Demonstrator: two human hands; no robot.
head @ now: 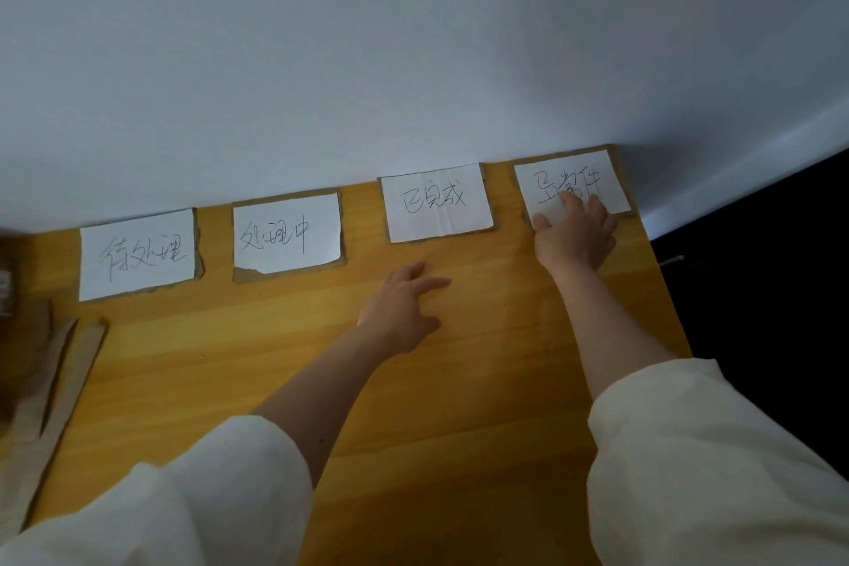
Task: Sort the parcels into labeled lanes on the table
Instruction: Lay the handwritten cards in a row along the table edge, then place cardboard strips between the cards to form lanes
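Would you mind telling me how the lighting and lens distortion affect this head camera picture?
Head view: dim, bluish light; wide-angle bending curves the table edge and wall line; the right hand looks slightly soft over the rightmost label; the cardboard at the left edge is dark and indistinct.

Four handwritten paper labels on cardboard backing, left to right: first label (137, 254) "待处理"; second label (286, 233) "处理中"; third label (436, 201) "已完成"; fourth label (569, 186) "异常件", partly covered.

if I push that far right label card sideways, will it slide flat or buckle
The far right label card looks like paper on a cardboard backing, so probably stiff enough to slide flat. Likely light, so it may skid easily on the smooth table. The right hand rests on it.
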